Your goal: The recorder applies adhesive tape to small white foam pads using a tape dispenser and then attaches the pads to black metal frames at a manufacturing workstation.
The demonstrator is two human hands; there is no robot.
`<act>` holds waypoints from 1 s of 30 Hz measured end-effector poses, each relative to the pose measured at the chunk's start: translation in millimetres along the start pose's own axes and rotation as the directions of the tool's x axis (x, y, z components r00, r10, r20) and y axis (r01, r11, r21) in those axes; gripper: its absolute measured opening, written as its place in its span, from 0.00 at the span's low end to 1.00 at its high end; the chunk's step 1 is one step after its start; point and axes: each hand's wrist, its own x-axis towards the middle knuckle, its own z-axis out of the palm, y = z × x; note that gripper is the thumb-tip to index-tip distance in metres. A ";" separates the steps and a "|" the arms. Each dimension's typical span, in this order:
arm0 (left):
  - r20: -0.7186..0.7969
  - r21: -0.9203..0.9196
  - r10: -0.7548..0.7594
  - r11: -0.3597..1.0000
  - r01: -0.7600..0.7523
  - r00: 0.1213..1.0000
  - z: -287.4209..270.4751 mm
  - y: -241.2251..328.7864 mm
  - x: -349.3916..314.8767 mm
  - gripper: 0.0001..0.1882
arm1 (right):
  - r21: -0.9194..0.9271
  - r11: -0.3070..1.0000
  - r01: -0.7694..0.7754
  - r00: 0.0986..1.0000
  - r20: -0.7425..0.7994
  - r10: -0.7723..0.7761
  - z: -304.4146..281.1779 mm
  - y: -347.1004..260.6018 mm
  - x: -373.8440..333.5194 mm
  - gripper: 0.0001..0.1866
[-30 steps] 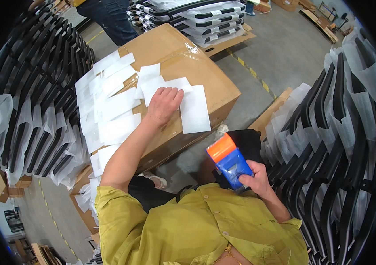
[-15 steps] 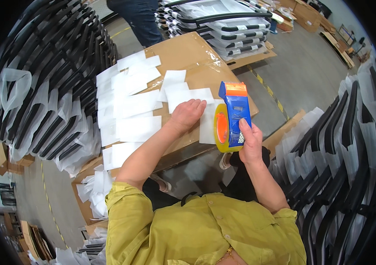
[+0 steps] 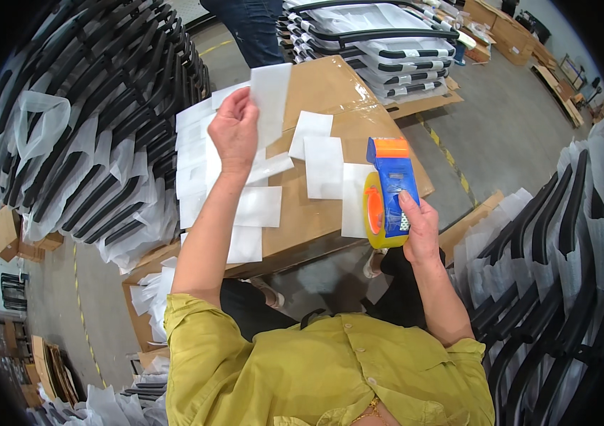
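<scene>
My left hand (image 3: 235, 131) is closed on a white foam sheet (image 3: 270, 99), pinched at its left edge and raised above the pile at the left of the cardboard-covered table (image 3: 316, 92). Several similar sheets (image 3: 195, 135) overlap beneath it. Separate white sheets (image 3: 324, 169) lie in the middle, and another (image 3: 356, 202) sits by the near edge. My right hand (image 3: 420, 228) grips a blue tape gun (image 3: 395, 184) with an orange top, carrying a wide yellowish tape roll on an orange hub. The gun is upright just past the table's near right edge.
Tall stacks of black curved frames wrapped in white foam stand at left (image 3: 96, 135) and right (image 3: 529, 241). Another wrapped stack (image 3: 401, 42) is behind the table, beside a person's legs (image 3: 256, 32). A carton of white sheets (image 3: 149, 298) sits at the near left.
My left hand has moved from the middle sheets to the pile at left and lifted a sheet. A sheet in the middle now lies upright. The tape gun stays in my right hand.
</scene>
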 end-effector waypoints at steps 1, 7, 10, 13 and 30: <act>-0.001 -0.003 -0.004 1.000 0.004 1.000 -5.5 0.2 2.5 0.10 | 0.022 1.000 -0.014 1.000 0.004 0.014 -0.1 -0.2 -0.1 0.16; -0.031 0.285 0.261 0.928 -0.242 0.965 -23.1 -12.7 -2.8 0.09 | -0.014 1.000 -0.001 1.000 0.021 0.002 1.0 -0.3 -0.4 0.17; 0.257 0.457 0.476 0.707 -0.539 0.841 -22.5 -29.5 -19.3 0.10 | -0.006 1.000 0.002 1.000 0.018 -0.002 1.6 -0.4 -0.9 0.17; 0.348 0.438 0.519 0.647 -0.625 0.781 -18.9 -47.2 -34.7 0.11 | -0.029 1.000 0.007 1.000 0.019 -0.007 1.6 -1.0 -1.3 0.17; -0.035 0.115 -0.067 0.991 0.071 0.997 -26.7 -48.4 -32.9 0.10 | -0.901 0.155 0.406 0.886 0.346 -0.309 24.6 -22.0 47.0 0.22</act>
